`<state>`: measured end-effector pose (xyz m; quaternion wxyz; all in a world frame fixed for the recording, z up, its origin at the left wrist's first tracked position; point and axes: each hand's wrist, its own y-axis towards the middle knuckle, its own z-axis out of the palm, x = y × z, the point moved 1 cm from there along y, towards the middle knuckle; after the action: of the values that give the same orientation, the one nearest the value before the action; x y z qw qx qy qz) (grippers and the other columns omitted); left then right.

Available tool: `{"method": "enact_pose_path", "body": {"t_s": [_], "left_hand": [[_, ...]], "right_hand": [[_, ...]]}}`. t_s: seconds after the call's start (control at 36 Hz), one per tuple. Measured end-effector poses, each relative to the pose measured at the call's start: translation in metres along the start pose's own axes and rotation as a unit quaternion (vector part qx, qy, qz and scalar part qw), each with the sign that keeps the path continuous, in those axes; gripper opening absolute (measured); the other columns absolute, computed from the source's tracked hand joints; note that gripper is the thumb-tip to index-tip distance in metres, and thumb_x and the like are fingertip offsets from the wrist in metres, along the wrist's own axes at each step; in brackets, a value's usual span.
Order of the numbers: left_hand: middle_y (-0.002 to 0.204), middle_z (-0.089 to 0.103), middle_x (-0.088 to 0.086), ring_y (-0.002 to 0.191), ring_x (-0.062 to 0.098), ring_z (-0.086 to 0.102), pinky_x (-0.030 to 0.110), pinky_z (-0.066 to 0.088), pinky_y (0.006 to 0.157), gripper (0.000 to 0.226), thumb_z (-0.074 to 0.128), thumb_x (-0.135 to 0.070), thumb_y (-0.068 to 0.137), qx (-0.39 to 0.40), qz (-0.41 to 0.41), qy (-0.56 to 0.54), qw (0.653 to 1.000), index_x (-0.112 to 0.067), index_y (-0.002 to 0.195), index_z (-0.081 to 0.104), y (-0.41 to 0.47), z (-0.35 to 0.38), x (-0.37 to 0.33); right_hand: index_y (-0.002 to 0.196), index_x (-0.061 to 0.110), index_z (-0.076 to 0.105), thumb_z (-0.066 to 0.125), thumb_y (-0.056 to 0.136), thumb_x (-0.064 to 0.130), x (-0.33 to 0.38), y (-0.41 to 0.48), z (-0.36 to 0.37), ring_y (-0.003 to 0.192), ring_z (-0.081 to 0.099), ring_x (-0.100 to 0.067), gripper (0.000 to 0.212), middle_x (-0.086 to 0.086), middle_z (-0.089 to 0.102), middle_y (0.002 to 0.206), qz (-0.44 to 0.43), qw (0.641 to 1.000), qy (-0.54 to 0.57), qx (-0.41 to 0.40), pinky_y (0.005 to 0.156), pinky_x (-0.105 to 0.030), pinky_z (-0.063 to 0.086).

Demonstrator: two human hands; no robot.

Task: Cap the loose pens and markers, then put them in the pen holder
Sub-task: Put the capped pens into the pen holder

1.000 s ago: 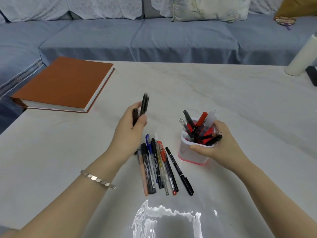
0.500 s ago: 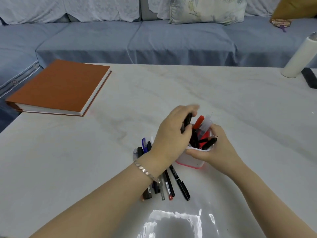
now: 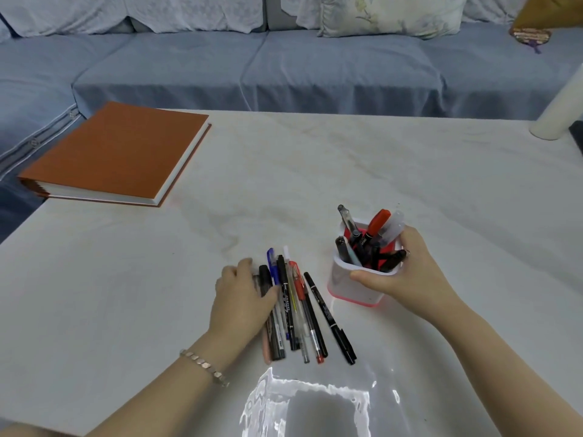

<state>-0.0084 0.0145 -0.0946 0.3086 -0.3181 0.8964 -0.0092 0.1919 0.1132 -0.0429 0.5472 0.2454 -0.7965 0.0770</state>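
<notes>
Several loose pens and markers (image 3: 310, 323) lie side by side on the white table (image 3: 315, 171), black, blue, red and clear ones. My left hand (image 3: 239, 298) lies over the left end of this row, its fingers curled round a black marker (image 3: 264, 274) and its thumb across the neighbouring pens. To the right stands the white pen holder (image 3: 350, 287) with a red base, with several pens upright in it. My right hand (image 3: 407, 275) grips the holder from its right side, thumb on the front wall.
An orange hardcover book (image 3: 120, 152) lies at the table's far left corner. A white cylinder (image 3: 561, 111) stands at the far right edge. A blue sofa (image 3: 284, 67) runs behind the table. Bright glare (image 3: 303, 402) sits on the near tabletop.
My left hand carried a black pen to the holder, left it there, and came back down to the left end of the pen row. My right hand kept holding the holder.
</notes>
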Motion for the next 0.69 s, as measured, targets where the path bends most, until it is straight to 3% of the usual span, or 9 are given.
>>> {"method": "enact_pose_path", "body": {"t_s": [0.14, 0.19, 0.28, 0.33, 0.39, 0.47, 0.56, 0.61, 0.69], "left_hand": [[0.11, 0.05, 0.012, 0.094, 0.029, 0.055, 0.028, 0.038, 0.07, 0.052, 0.064, -0.029, 0.076, 0.027, -0.039, 0.031, 0.998, -0.009, 0.119, 0.041, -0.001, -0.001, 0.012], [0.099, 0.054, 0.015, 0.084, 0.03, 0.054, 0.029, 0.036, 0.063, 0.039, 0.061, -0.023, 0.076, 0.021, -0.037, 0.061, 0.997, -0.005, 0.105, 0.044, 0.0, -0.003, 0.014], [0.098, 0.055, 0.014, 0.083, 0.029, 0.052, 0.029, 0.03, 0.061, 0.029, 0.049, -0.012, 0.084, 0.023, 0.008, 0.113, 0.993, -0.003, 0.111, 0.043, 0.001, -0.003, 0.018], [0.086, 0.053, 0.007, 0.073, 0.023, 0.05, 0.028, 0.029, 0.055, 0.021, 0.046, -0.012, 0.089, 0.021, 0.029, 0.073, 0.997, -0.005, 0.108, 0.043, 0.003, -0.006, 0.02], [0.076, 0.052, 0.002, 0.068, 0.02, 0.053, 0.023, 0.031, 0.051, 0.011, 0.044, -0.015, 0.092, 0.012, 0.023, -0.047, 0.999, -0.011, 0.102, 0.043, 0.005, -0.014, 0.014], [0.081, 0.057, -0.005, 0.081, 0.012, 0.059, 0.015, 0.042, 0.069, 0.017, 0.043, -0.016, 0.094, -0.027, 0.054, -0.241, 0.969, -0.016, 0.111, 0.048, 0.005, -0.031, -0.012], [0.086, 0.062, -0.009, 0.089, 0.012, 0.06, 0.034, 0.046, 0.094, 0.018, 0.044, -0.014, 0.094, -0.041, 0.12, -0.387, 0.913, -0.021, 0.108, 0.053, 0.001, -0.052, -0.047], [0.095, 0.065, -0.006, 0.099, 0.016, 0.062, 0.043, 0.043, 0.1, 0.019, 0.045, -0.012, 0.093, -0.054, 0.178, -0.451, 0.873, -0.028, 0.095, 0.056, -0.003, -0.066, -0.07], [0.097, 0.064, -0.001, 0.107, 0.018, 0.061, 0.042, 0.043, 0.1, 0.022, 0.044, -0.009, 0.091, -0.044, 0.235, -0.512, 0.825, -0.028, 0.094, 0.053, -0.006, -0.074, -0.096]], "right_hand": [[0.082, 0.044, 0.046, 0.082, 0.057, 0.027, -0.007, 0.002, 0.0, 0.083, 0.049, 0.02, 0.047, 0.018, 0.048, 0.096, 0.022, 1.0, -0.015, -0.001, 0.067, 0.004, 0.037], [0.08, 0.042, 0.048, 0.082, 0.059, 0.021, 0.0, 0.001, 0.0, 0.079, 0.05, 0.021, 0.046, 0.017, 0.05, 0.09, 0.011, 1.0, -0.006, 0.0, 0.066, 0.004, 0.038], [0.074, 0.037, 0.049, 0.08, 0.062, 0.003, 0.008, 0.0, -0.001, 0.068, 0.051, 0.024, 0.047, 0.016, 0.052, 0.075, -0.01, 1.0, 0.015, 0.003, 0.06, 0.004, 0.038], [0.075, 0.038, 0.048, 0.08, 0.062, 0.002, 0.011, 0.0, 0.0, 0.068, 0.051, 0.024, 0.049, 0.017, 0.051, 0.076, -0.011, 1.0, 0.014, 0.005, 0.06, 0.004, 0.038], [0.075, 0.038, 0.048, 0.08, 0.062, 0.003, 0.01, 0.0, 0.0, 0.069, 0.051, 0.023, 0.049, 0.017, 0.051, 0.077, -0.01, 1.0, 0.01, 0.006, 0.061, 0.004, 0.038], [0.076, 0.038, 0.048, 0.081, 0.062, 0.006, 0.008, 0.001, 0.0, 0.07, 0.05, 0.023, 0.048, 0.015, 0.051, 0.079, -0.003, 1.0, 0.009, 0.002, 0.061, 0.004, 0.038], [0.078, 0.041, 0.048, 0.082, 0.06, 0.016, 0.002, 0.002, 0.0, 0.077, 0.05, 0.02, 0.046, 0.016, 0.049, 0.088, 0.006, 1.0, -0.009, 0.0, 0.066, 0.003, 0.038], [0.077, 0.041, 0.048, 0.081, 0.06, 0.014, 0.001, 0.001, 0.0, 0.076, 0.05, 0.021, 0.046, 0.019, 0.048, 0.085, 0.007, 1.0, -0.004, -0.004, 0.065, 0.003, 0.038], [0.077, 0.041, 0.048, 0.08, 0.063, 0.008, 0.005, 0.001, -0.001, 0.074, 0.049, 0.026, 0.048, 0.02, 0.048, 0.084, 0.001, 1.0, 0.011, 0.005, 0.063, 0.006, 0.036]]}}
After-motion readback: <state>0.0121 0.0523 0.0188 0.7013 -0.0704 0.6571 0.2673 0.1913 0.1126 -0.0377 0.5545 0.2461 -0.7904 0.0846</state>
